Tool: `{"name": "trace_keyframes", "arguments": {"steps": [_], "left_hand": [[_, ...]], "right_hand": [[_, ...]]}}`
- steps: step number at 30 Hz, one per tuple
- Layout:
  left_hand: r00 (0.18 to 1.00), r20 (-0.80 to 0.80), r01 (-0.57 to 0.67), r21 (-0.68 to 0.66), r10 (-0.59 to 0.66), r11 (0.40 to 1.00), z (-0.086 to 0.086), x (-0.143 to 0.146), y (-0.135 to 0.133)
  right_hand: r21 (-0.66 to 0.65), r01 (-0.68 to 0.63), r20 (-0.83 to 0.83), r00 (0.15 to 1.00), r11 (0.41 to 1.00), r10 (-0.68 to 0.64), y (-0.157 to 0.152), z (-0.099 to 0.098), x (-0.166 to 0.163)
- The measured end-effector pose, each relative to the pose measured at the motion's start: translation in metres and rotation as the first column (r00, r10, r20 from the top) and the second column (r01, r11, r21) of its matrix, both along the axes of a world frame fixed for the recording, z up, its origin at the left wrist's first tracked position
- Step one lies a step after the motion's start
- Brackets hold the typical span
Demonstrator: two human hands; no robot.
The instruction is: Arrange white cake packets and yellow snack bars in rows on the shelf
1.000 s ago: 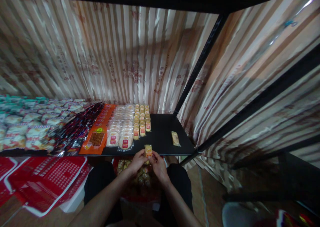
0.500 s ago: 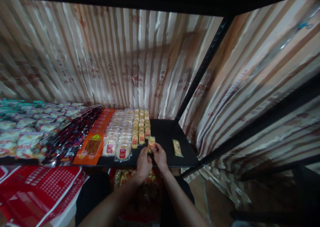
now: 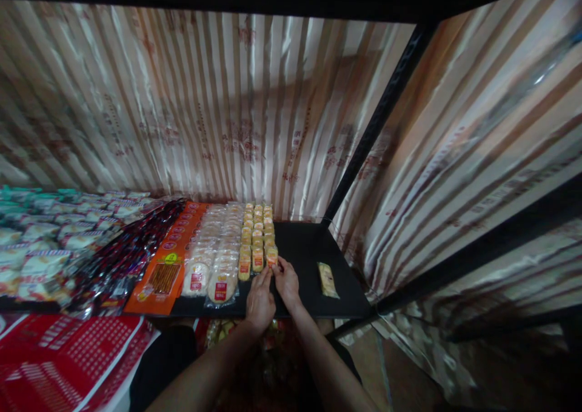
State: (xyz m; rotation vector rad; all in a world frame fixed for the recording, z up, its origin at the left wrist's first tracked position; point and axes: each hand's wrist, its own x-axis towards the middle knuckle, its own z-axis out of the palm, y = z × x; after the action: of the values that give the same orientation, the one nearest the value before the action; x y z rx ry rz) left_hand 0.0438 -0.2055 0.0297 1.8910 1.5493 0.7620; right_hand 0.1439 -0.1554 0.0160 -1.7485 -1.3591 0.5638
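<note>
My right hand [image 3: 287, 285]: fingers nearly closed, pinching pack [image 3: 271, 255], front of shelf [image 3: 302, 251] row. Left hand [image 3: 260, 304]: fingers at its lower edge, can't tell grip.

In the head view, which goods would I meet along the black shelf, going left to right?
White snack bags → dark shiny packets → orange packets → round clear-wrapped packs → small yellow packs → lone pale-yellow pack.
</note>
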Motion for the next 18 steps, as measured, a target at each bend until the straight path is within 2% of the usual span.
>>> {"name": "trace_keyframes", "arguments": {"steps": [9, 18], "left_hand": [[0.992, -0.129, 0.023, 0.057, -0.015, 0.998, -0.0032, -0.0013, 0.0037], [0.992, -0.124, 0.044, 0.08, -0.034, 0.996, -0.0032, -0.0028, 0.0057]], "right_hand": [[0.079, -0.019, -0.106, 0.994, 0.997, 0.027, 0.0003, -0.0094, -0.0033], [0.077, -0.005, -0.038, 0.999, 0.997, 0.008, -0.0037, -0.009, -0.0067]]}}
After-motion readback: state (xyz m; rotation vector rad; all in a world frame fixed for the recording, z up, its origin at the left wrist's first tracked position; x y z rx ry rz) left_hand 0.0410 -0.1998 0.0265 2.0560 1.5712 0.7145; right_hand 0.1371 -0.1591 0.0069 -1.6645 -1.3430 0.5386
